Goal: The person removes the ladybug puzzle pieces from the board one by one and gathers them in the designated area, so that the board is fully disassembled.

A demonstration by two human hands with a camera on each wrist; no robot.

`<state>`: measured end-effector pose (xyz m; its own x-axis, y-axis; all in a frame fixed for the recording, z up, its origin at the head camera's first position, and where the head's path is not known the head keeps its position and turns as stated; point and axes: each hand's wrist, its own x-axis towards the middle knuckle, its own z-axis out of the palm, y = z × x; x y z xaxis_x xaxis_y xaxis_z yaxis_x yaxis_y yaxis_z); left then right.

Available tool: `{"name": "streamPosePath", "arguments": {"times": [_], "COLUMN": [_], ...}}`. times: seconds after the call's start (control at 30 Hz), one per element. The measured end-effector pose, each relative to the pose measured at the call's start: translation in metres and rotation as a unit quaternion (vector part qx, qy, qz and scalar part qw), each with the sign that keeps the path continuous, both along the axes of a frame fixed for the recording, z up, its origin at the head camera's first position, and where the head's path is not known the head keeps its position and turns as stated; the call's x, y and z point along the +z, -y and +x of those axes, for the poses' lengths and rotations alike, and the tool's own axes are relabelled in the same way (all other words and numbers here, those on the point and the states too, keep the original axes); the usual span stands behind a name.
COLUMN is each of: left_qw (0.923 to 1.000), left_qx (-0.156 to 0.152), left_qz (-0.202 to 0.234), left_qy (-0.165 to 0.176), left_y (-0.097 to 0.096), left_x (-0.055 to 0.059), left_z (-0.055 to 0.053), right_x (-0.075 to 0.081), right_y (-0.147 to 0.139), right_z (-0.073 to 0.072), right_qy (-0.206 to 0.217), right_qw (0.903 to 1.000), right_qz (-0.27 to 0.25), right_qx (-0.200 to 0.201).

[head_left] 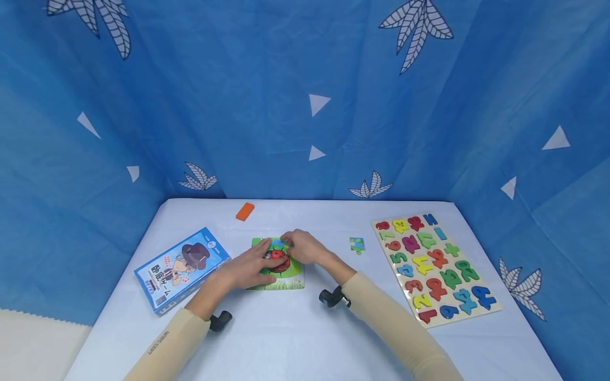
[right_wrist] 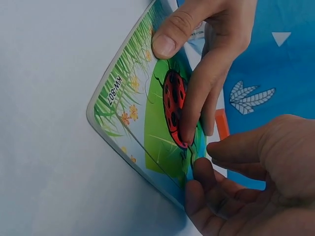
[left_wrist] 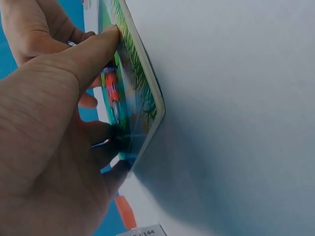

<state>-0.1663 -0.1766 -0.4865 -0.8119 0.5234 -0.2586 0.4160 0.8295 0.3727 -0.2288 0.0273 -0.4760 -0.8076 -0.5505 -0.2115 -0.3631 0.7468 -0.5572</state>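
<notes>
A ladybug jigsaw puzzle (head_left: pixel 281 284) lies flat near the table's middle, green with a grassy border. My left hand (head_left: pixel 245 267) rests on it from the left; in the left wrist view its thumb (left_wrist: pixel 106 44) is stretched over the grassy part. Its index fingertip touches the red ladybug (right_wrist: pixel 173 105) in the right wrist view. At the puzzle's upper right, my right hand (head_left: pixel 307 247) has bent fingers (right_wrist: pixel 203 169) at the edge; whether they pinch a piece is hidden. One loose blue-green puzzle piece (head_left: pixel 357 245) lies to the right.
A blue game box (head_left: pixel 183 270) lies at the left. At the back left is an orange block (head_left: pixel 245 211). A board of colourful numbers and symbols (head_left: pixel 433 270) takes up the right side. Blue curtains (head_left: pixel 267 106) enclose the table (head_left: pixel 286 338) at the back and sides.
</notes>
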Motion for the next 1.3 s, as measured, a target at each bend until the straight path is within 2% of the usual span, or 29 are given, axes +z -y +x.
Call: {"name": "streamPosePath", "arguments": {"times": [0.13,0.43,1.3], "left_qw": [1.0,1.0,0.9998], "left_qx": [0.005,-0.001,-0.006], "left_qz": [0.002,-0.003,0.014], "left_qy": [0.007,0.001,0.008], "left_y": [0.0,0.0,0.002], "left_x": [0.0,-0.003,-0.004], "left_z": [0.0,-0.001,0.0], "right_x": [-0.002,-0.009,-0.013], "right_y": [0.0,0.0,0.004], "right_z": [-0.002,-0.007,-0.007], "right_qy": [0.004,0.012,-0.004], "right_qw": [0.9999,0.9996,0.9969], "right_qz": [-0.009,-0.023,-0.06], "right_qx": [-0.006,-0.014,-0.05]}}
